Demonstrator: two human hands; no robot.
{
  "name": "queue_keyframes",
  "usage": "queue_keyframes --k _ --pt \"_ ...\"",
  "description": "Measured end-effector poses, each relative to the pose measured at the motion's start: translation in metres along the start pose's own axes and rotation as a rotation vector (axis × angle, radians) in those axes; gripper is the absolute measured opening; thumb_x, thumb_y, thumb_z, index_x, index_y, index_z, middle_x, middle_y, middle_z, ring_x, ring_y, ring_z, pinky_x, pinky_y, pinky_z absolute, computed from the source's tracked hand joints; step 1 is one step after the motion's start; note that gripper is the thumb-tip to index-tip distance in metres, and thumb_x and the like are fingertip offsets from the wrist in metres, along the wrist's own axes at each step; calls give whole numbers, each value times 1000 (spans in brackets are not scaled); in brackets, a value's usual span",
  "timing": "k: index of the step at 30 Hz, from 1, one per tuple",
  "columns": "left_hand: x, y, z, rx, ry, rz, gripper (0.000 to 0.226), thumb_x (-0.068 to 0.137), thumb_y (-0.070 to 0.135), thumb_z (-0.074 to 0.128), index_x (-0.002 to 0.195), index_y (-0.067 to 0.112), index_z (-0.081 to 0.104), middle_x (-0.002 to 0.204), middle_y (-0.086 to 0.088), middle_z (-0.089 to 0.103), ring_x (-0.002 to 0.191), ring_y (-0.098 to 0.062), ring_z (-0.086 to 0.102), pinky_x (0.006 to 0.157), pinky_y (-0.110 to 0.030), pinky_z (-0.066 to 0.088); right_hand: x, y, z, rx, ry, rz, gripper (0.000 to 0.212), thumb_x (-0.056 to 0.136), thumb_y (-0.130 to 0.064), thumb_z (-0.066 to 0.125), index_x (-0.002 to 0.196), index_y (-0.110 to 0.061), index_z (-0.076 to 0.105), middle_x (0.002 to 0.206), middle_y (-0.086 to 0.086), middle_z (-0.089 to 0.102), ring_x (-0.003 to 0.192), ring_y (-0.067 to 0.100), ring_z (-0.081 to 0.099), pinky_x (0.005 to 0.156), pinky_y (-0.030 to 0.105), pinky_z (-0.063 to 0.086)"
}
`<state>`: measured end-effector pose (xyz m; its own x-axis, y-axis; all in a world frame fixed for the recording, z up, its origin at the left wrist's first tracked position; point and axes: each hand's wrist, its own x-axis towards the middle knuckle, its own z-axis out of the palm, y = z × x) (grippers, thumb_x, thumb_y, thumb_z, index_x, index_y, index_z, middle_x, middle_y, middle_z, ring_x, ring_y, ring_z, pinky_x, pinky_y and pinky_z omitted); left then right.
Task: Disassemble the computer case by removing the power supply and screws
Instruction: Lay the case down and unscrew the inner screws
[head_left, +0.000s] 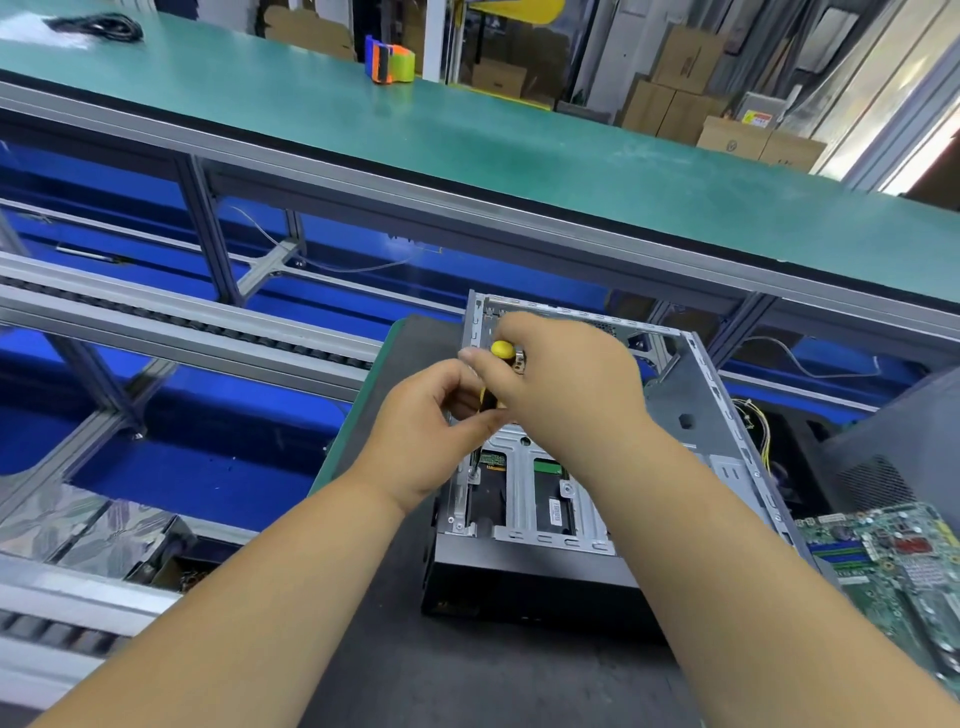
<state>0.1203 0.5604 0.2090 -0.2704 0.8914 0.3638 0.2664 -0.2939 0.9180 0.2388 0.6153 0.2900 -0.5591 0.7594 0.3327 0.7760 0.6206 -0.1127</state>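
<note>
Computer case (597, 499) lies open on the dark surface (467, 675) w/ its drive cage facing up; circuit board (893, 561) sits just beside it on the right. Both hands are over the case's far left corner: right hand (566, 384) has its grip closed round a yellow-and-black screwdriver (501, 358), left hand (431, 431) pinches the shaft lower down; tip is hidden, so can't tell which screw it's on. Looks like a screw is being worked loose. To do it well: keep the driver square to the screw; press down firmly before turning; left fingers should only steady, not twist; catch the screw as it frees.
</note>
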Motion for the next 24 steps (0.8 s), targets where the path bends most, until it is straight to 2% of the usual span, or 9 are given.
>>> queue_keyframes --k 4,8,10,12,13,15,19,22,24 --pt "2 -2 2 -47 -55 -34 20 77 11 73 77 23 58 73 10 58 69 -7 50 67 -18 42 -4 -1 6 127 -107 -14 25 100 -41 42 87 -21 39 61 -5 42 67 27 46 50 35 23" --pt "2 -1 0 -79 -176 -57 6 81 33 64 86 35 62 91 -12 62 86 -27 56 81 -35 48 -8 -1 4 230 -165 -44 15 101 -32 41 92 -20 39 69 -2 50 73 28 51 56 37 31" --pt "1 -4 -1 -127 -257 -83 11 92 33 60 102 34 66 102 -8 68 99 -22 62 91 -32 50 -8 2 2 290 -183 -40 12 101 -31 42 96 -20 42 71 -2 52 74 27 52 58 37 33" --pt "-1 -6 -2 -127 -285 -91 18 99 23 54 111 27 66 106 5 71 103 -7 63 90 -19 46 -9 4 1 351 -189 -32 10 101 -29 43 97 -20 45 68 -4 52 72 25 52 58 37 36" --pt "-1 -7 -2 -111 -283 -88 19 99 20 53 111 26 67 105 9 72 102 -2 63 87 -14 45 -9 5 1 369 -189 -26 10 101 -28 44 97 -20 45 68 -3 53 71 24 53 59 37 39" --pt "0 -8 -3 -80 -256 -87 18 98 20 56 105 30 70 100 9 73 96 -4 65 81 -14 46 -10 6 2 386 -188 -15 9 100 -28 44 96 -21 46 71 -1 58 71 24 55 62 38 46" --pt "2 -9 -4 -93 -198 -89 16 89 22 68 96 36 73 93 0 74 92 -19 68 82 -30 54 -10 9 2 328 -153 0 20 95 -44 47 90 -26 53 71 -3 58 71 20 54 58 34 44" --pt "0 -8 -1 -82 -187 -79 22 86 23 72 90 44 72 90 5 74 89 -12 69 80 -24 56 -6 10 -1 92 -97 -19 42 90 -66 44 85 -27 57 69 -7 57 73 16 54 54 28 36" --pt "-1 -7 1 -69 -175 -84 22 84 22 74 89 43 72 88 5 74 86 -9 68 74 -15 52 -2 9 -6 57 -71 2 41 88 -68 46 85 -29 55 68 -10 53 73 15 53 53 28 33"
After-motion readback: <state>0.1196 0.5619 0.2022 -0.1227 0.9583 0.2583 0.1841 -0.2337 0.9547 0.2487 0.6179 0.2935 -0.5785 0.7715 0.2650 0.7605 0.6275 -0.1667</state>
